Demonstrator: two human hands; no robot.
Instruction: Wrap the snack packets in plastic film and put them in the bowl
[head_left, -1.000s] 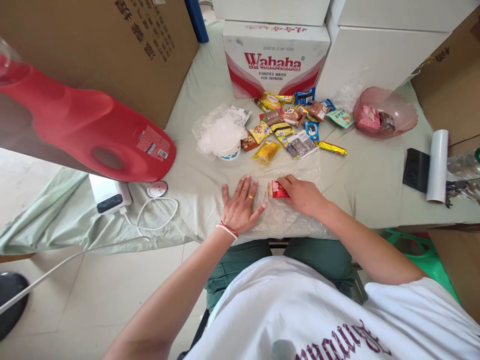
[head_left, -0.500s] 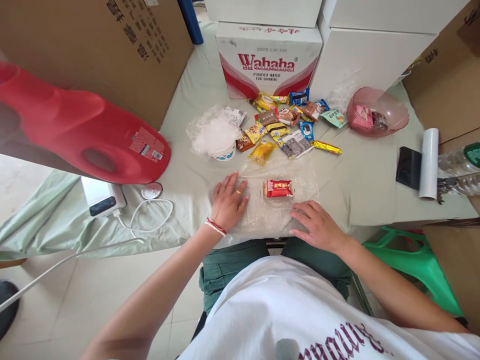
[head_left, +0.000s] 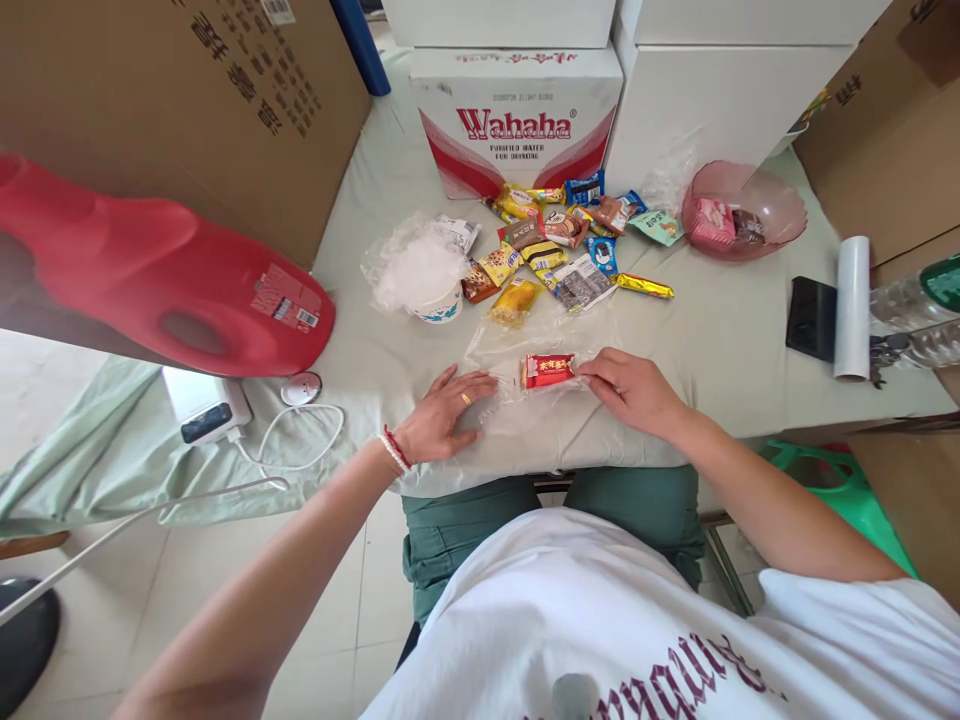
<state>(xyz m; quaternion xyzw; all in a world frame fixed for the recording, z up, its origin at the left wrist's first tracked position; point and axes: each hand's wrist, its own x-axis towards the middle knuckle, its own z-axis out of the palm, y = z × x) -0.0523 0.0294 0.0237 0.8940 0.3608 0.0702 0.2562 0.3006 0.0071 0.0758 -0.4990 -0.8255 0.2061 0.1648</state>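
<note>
A small red snack packet point(head_left: 547, 370) lies on a sheet of clear plastic film point(head_left: 559, 335) spread on the green table cloth point(head_left: 720, 340) in front of me. My left hand point(head_left: 442, 415) rests on the film's left side, fingers stretched flat towards the packet. To the packet's right, my right hand point(head_left: 634, 390) has its fingers curled and pinches the film at that end. The film looks drawn up around the packet.
Several wrapped snacks point(head_left: 555, 240) lie behind the film, beside a white cup point(head_left: 439, 300) stuffed with plastic. A pink bowl point(head_left: 780, 205), a black phone point(head_left: 810, 320) and a film roll point(head_left: 853, 305) are at right. A red jug point(head_left: 150, 280), power bank point(head_left: 210, 415) and Wahaha box point(head_left: 517, 125) surround.
My right hand let go of the red packet, drew back to the table's near edge, then came forward to the packet's right end. The film's near part has bunched towards the packet.
</note>
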